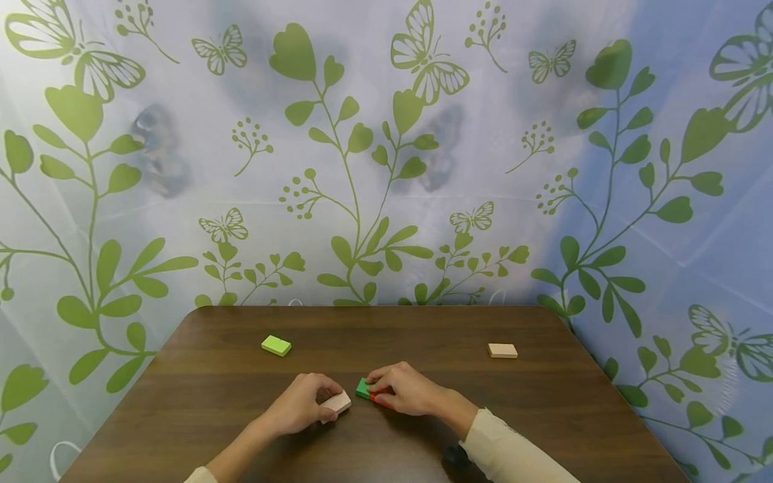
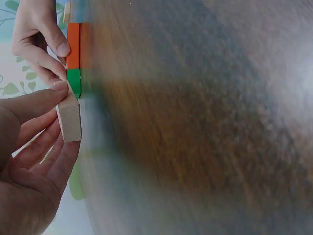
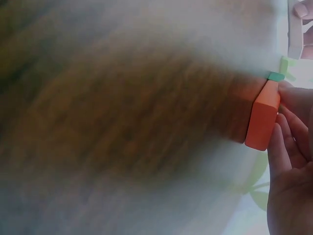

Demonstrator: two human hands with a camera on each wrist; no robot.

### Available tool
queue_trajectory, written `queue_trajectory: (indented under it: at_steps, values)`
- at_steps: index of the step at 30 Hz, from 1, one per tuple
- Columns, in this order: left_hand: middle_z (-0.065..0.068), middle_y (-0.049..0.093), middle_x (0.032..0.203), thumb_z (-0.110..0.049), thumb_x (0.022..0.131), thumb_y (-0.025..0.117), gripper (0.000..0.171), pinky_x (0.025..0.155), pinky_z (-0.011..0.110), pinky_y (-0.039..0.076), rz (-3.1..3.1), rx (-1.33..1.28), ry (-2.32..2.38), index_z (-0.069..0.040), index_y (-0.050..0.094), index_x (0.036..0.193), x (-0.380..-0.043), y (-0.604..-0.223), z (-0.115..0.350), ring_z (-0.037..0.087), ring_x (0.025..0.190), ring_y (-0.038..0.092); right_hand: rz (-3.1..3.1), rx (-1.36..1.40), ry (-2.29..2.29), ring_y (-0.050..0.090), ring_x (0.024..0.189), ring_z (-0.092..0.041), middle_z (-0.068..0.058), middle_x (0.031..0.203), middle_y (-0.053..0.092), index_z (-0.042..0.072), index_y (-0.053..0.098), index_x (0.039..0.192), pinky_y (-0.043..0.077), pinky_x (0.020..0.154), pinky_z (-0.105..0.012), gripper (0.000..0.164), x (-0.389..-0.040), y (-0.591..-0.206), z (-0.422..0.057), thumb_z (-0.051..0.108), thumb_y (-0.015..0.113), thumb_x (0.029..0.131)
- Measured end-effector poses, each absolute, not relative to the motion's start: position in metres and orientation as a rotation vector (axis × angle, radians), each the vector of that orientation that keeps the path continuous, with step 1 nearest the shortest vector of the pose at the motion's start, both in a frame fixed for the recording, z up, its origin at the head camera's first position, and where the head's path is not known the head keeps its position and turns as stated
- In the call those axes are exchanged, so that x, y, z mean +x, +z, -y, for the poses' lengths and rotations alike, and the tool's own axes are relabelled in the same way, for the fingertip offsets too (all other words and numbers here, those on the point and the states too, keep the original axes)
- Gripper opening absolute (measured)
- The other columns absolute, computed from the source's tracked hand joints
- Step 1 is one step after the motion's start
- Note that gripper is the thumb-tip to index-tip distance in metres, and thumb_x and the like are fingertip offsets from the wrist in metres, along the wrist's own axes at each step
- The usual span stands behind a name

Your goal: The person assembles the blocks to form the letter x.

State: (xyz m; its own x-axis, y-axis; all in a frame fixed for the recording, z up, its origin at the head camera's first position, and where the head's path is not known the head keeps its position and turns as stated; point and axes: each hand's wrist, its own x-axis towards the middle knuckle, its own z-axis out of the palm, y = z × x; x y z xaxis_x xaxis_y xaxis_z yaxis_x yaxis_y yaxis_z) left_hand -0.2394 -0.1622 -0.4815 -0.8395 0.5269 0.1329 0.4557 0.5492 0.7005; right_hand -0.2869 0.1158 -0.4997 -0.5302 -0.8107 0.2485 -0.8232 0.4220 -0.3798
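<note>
Near the front middle of the table in the head view, my left hand (image 1: 298,404) pinches a pale wooden block (image 1: 339,402) between thumb and fingers. Just right of it, my right hand (image 1: 410,390) holds a red block (image 3: 263,117), with the thumb on one side and fingers on the other. A green block (image 1: 362,388) lies end to end with the red one, its far end toward the pale block. The left wrist view shows the red and green blocks in line and touching. From the head, my right fingers hide much of the red block.
On the brown wooden table (image 1: 386,335), a lime green block (image 1: 276,345) lies at the back left. A second pale wooden block (image 1: 502,351) is at the back right. Something dark (image 1: 455,457) sits by the right sleeve. A leaf-patterned curtain (image 1: 386,168) hangs behind.
</note>
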Motion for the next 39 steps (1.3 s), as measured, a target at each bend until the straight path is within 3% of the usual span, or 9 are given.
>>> queue_trajectory:
  at_steps: [28, 39]
  values:
    - [0.003, 0.074, 0.092, -0.009, 0.077, 0.091, 0.034, 0.067, 0.032, 0.055, -2.706, 0.819, 1.178, 0.001, 0.075, 0.105, -0.248, -0.497, 0.138, 0.013, 0.080, 0.068, 2.541, 1.437, 0.681, 0.069, 0.107, -0.013, -0.007, 0.115, 0.074, 0.004, 0.082, 0.106, 0.051, 0.090, -0.017, 0.016, -0.281, -0.505, -0.111, 0.011, 0.080, 0.093]
    - [0.000, 0.072, 0.084, -0.010, 0.073, 0.093, 0.035, 0.063, 0.030, 0.053, -2.714, 0.813, 1.215, 0.001, 0.075, 0.101, -0.249, -0.496, 0.132, 0.011, 0.073, 0.065, 2.529, 1.420, 0.671, 0.070, 0.104, -0.016, -0.008, 0.113, 0.075, 0.003, 0.082, 0.105, 0.054, 0.088, -0.021, 0.014, -0.280, -0.503, -0.109, 0.008, 0.081, 0.091]
